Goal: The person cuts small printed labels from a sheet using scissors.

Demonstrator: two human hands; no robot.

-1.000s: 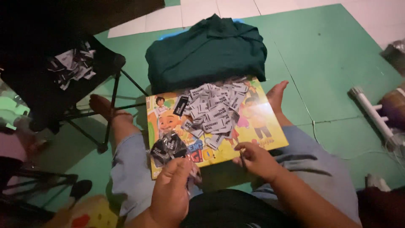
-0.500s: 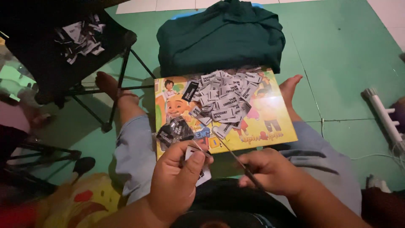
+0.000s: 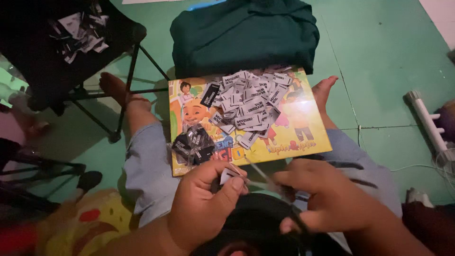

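Observation:
My left hand (image 3: 204, 201) pinches a small white fabric label (image 3: 228, 174) between thumb and forefinger, low in the view over my lap. My right hand (image 3: 327, 201) sits beside it, closed on a thin dark tool (image 3: 263, 176), probably small scissors, whose tip points toward the label. Just beyond both hands a yellow cartoon picture book (image 3: 303, 137) lies across my knees. A heap of white labels (image 3: 249, 102) covers its middle, and a small stack of black labels (image 3: 193, 142) sits at its left edge.
A folded dark green garment (image 3: 244, 33) lies on the green floor past the book. A black folding stool (image 3: 42, 52) at upper left holds more labels (image 3: 78, 31). A white power strip (image 3: 426, 121) lies at right. A yellow patterned cushion (image 3: 80, 223) is at lower left.
Both hands came down from the book toward my lap and drew together. The left hand now holds a white label up, and the right hand's tool points at it.

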